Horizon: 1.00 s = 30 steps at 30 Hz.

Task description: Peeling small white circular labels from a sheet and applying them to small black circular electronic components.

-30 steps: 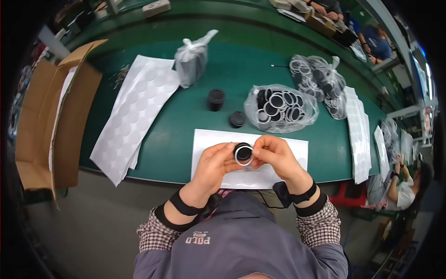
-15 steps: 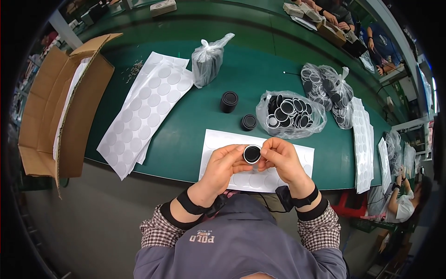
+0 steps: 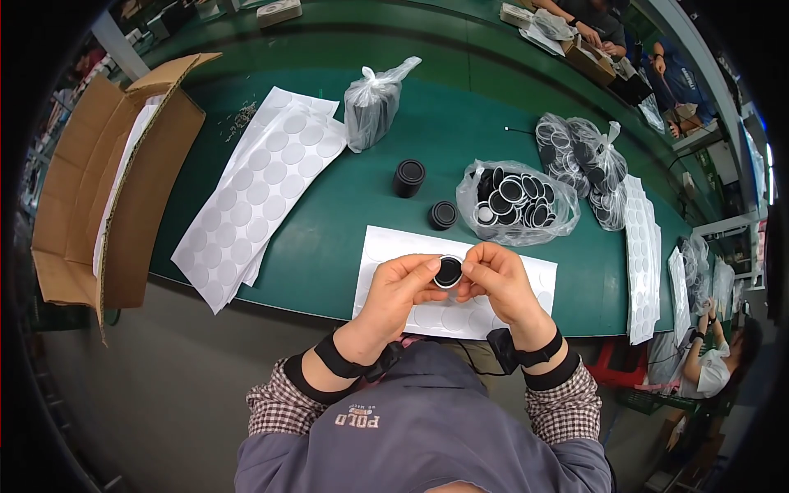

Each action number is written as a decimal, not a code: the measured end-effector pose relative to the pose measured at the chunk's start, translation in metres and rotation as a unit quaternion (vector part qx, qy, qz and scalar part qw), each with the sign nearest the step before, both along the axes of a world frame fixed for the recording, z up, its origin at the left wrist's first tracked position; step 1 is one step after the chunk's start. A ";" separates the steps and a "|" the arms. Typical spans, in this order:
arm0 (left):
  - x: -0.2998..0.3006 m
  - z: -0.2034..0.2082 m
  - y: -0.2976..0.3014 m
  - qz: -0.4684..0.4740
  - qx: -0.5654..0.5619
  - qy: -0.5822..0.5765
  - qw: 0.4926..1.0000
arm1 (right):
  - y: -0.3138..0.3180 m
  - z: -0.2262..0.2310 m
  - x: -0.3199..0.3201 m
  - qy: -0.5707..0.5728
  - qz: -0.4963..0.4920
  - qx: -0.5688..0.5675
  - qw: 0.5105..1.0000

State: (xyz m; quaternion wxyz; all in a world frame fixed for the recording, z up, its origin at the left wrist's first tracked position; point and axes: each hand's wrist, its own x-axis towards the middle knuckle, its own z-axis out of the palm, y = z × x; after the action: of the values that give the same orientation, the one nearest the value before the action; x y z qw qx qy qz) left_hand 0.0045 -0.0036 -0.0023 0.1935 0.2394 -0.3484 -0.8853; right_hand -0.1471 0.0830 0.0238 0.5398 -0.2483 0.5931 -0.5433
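Between my two hands is a round black disc with a white rim [image 3: 448,272], held above a sheet of round white stickers [image 3: 386,245]. My left hand [image 3: 400,289] pinches its left side, thumb on the front face. The fingertips of my right hand [image 3: 496,282] grip its right edge, thumb and fingers closed. Just beyond the sheet stand a short stack of black discs [image 3: 442,215] and a taller stack of black discs [image 3: 408,178]. To their right, an open clear bag [image 3: 565,215] holds many loose black discs with white rims [image 3: 510,191].
More sticker sheets [image 3: 258,192] lie at the left, beside an open cardboard box [image 3: 152,177]. A tied plastic bag [image 3: 371,111] stands at the back. Filled bags of discs [image 3: 604,164] and further sheets [image 3: 643,259] are on the right. Other people work beyond the table and at far right.
My left thumb has slid slightly further over the disc's edge. Both hands otherwise keep their place, and the view has shifted a little.
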 end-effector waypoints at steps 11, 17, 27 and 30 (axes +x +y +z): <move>-0.002 0.000 0.003 0.017 -0.033 -0.012 0.999 | -0.001 -0.001 0.000 -0.001 -0.002 0.007 1.000; -0.003 -0.003 0.005 0.031 -0.025 -0.019 0.999 | -0.001 -0.002 0.000 0.004 -0.002 0.015 1.000; -0.002 -0.003 0.006 0.036 -0.029 -0.029 0.998 | -0.002 -0.002 0.000 0.011 0.001 0.022 1.000; 0.000 -0.004 0.005 0.035 -0.031 -0.021 0.999 | -0.003 -0.002 0.002 0.009 0.009 0.018 1.000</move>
State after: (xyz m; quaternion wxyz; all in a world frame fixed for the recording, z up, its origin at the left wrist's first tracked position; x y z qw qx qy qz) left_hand 0.0049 0.0013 -0.0060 0.2245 0.2643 -0.3708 -0.8616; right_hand -0.1456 0.0798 0.0222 0.5438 -0.2491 0.6054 -0.5252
